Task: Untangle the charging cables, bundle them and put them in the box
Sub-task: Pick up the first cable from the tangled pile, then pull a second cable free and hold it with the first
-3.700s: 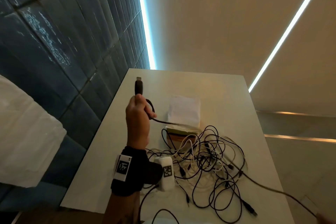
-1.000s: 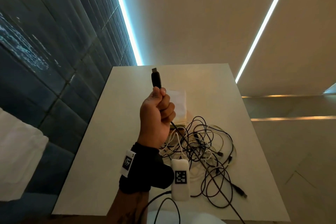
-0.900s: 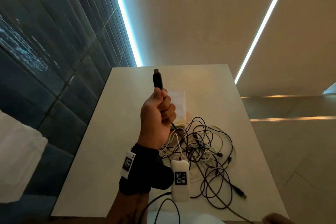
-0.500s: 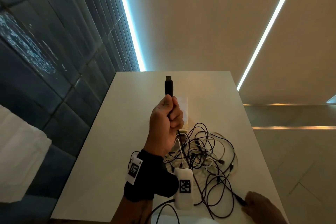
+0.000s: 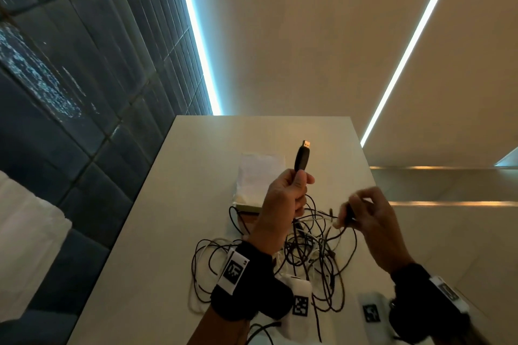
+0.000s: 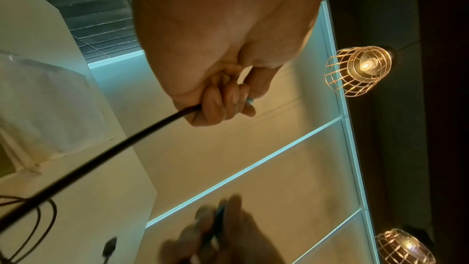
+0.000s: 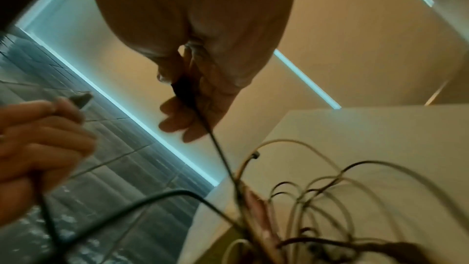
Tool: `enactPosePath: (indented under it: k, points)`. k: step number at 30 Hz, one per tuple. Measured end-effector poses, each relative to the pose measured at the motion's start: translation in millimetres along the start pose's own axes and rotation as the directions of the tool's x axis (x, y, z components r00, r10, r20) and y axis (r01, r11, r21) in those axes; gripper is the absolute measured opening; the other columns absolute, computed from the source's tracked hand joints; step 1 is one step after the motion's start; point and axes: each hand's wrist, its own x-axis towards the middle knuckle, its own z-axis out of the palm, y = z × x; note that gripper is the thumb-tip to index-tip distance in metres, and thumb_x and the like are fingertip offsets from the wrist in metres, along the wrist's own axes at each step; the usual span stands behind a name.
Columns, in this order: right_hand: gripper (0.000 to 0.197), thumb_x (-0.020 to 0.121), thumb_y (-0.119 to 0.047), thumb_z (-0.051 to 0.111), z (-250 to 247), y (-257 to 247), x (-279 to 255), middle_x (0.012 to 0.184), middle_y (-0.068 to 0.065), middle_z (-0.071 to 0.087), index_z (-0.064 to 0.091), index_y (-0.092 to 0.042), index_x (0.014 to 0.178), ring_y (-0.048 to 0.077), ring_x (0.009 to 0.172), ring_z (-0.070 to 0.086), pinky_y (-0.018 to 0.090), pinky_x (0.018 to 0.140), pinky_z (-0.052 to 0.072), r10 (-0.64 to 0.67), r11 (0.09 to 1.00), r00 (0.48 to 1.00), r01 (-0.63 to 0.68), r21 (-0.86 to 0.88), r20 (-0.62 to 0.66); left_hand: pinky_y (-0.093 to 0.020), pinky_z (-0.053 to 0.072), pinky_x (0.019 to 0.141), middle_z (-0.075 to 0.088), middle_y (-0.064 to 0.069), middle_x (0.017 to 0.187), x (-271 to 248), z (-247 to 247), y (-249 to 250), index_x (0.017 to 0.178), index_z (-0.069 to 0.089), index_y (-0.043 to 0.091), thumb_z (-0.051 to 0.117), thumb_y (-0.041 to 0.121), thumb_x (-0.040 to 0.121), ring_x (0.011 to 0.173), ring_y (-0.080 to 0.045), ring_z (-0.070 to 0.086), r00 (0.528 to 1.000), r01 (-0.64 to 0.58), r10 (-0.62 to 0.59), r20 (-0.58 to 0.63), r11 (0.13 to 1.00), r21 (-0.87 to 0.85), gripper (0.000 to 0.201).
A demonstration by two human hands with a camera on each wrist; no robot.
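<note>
Two hands, left hand (image 5: 283, 199) and right hand (image 5: 370, 216), each pinch one black plug above the cable tangle (image 5: 308, 255).

Black wristbands (image 5: 246, 286), apparently tagged white

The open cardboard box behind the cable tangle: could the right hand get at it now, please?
Probably not yet: the right hand pinches a black cable end, and the tangle of black and white cables lies between it and the cardboard box.
</note>
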Motion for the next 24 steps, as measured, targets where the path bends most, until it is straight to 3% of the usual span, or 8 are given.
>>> enactPosePath:
  k: [2, 4, 6, 9, 13, 16, 19, 24]
  points:
    - [0.01, 0.1, -0.009, 0.045, 18, -11, 9, 0.07, 0.014, 0.059, 0.047, 0.0, 0.096, 0.023, 0.052, 0.049, 0.035, 0.049, 0.045, -0.011, 0.997, 1.0, 0.01, 0.077, 0.019, -0.02, 0.025, 0.043, 0.036, 0.009, 0.056, 2, 2, -6, 0.099, 0.058, 0.004, 0.05, 0.026, 0.1, 0.047, -0.006, 0.029, 1.0, -0.01, 0.011, -0.009, 0.989, 0.146, 0.023]
    - [0.013, 0.098, -0.01, 0.048, 33, -19, 15, 0.077, 0.018, 0.061, 0.052, 0.001, 0.102, 0.017, 0.055, 0.044, 0.031, 0.049, 0.039, -0.02, 0.993, 0.995, 0.008, 0.119, 0.1, -0.021, 0.03, 0.046, 0.041, 0.007, 0.061, 1, 2, -10, 0.106, 0.059, 0.004, 0.056, 0.032, 0.096, 0.049, -0.007, 0.035, 0.999, -0.03, 0.037, -0.022, 0.964, 0.263, 0.03]
    - [0.021, 0.094, -0.015, 0.054, 43, -25, 16, 0.089, 0.024, 0.065, 0.053, -0.002, 0.11, 0.016, 0.058, 0.046, 0.029, 0.052, 0.042, -0.017, 0.988, 0.979, -0.014, 0.156, 0.202, -0.015, 0.036, 0.046, 0.047, 0.005, 0.064, 0, 1, -11, 0.109, 0.06, 0.005, 0.059, 0.026, 0.095, 0.047, -0.002, 0.043, 0.998, -0.042, 0.055, -0.042, 0.964, 0.261, 0.025]
    - [0.034, 0.09, -0.023, 0.058, 51, -29, 15, 0.076, 0.024, 0.064, 0.045, -0.004, 0.114, 0.022, 0.053, 0.05, 0.032, 0.048, 0.045, 0.009, 0.989, 0.965, -0.048, 0.143, 0.262, -0.013, 0.039, 0.045, 0.054, 0.001, 0.068, 1, -4, -13, 0.11, 0.061, 0.004, 0.059, 0.023, 0.096, 0.047, -0.002, 0.051, 0.996, -0.033, 0.047, -0.072, 0.981, 0.193, 0.025]
    - [0.04, 0.086, -0.032, 0.059, 55, -24, 11, 0.062, 0.015, 0.062, 0.043, 0.001, 0.103, 0.027, 0.047, 0.047, 0.031, 0.041, 0.039, 0.048, 0.993, 0.964, -0.074, 0.09, 0.262, -0.027, 0.031, 0.047, 0.049, -0.005, 0.068, 3, -12, -14, 0.092, 0.071, 0.017, 0.062, 0.04, 0.089, 0.055, -0.014, 0.04, 0.995, -0.005, 0.017, -0.101, 0.992, 0.125, 0.025]
    - [0.031, 0.087, -0.027, 0.061, 52, -13, 2, 0.06, 0.011, 0.058, 0.052, 0.003, 0.088, 0.026, 0.054, 0.047, 0.033, 0.049, 0.039, 0.009, 0.999, 0.939, -0.021, 0.03, 0.344, -0.021, 0.027, 0.043, 0.039, 0.007, 0.053, 6, -17, -7, 0.091, 0.065, 0.009, 0.054, 0.028, 0.098, 0.045, -0.007, 0.03, 0.977, -0.075, 0.076, -0.198, 0.997, 0.013, 0.023]
    - [0.022, 0.09, -0.02, 0.059, 52, -7, -4, 0.059, 0.007, 0.048, 0.059, -0.001, 0.078, 0.018, 0.052, 0.04, 0.026, 0.05, 0.034, -0.018, 0.999, 0.943, 0.001, 0.053, 0.331, -0.018, 0.027, 0.04, 0.033, 0.009, 0.052, 9, -18, 0, 0.097, 0.062, 0.005, 0.049, 0.024, 0.1, 0.043, -0.005, 0.026, 0.964, -0.153, 0.143, -0.224, 0.988, -0.028, 0.023]
    - [0.026, 0.093, -0.015, 0.055, 65, -22, 5, 0.056, 0.001, 0.044, 0.064, 0.008, 0.086, 0.013, 0.05, 0.033, 0.019, 0.046, 0.029, -0.113, 0.991, 0.952, 0.09, 0.095, 0.285, -0.017, 0.031, 0.043, 0.04, 0.011, 0.047, 7, -6, -2, 0.09, 0.062, 0.005, 0.043, 0.026, 0.102, 0.042, -0.003, 0.032, 0.978, -0.124, 0.134, -0.161, 0.99, 0.073, 0.03]
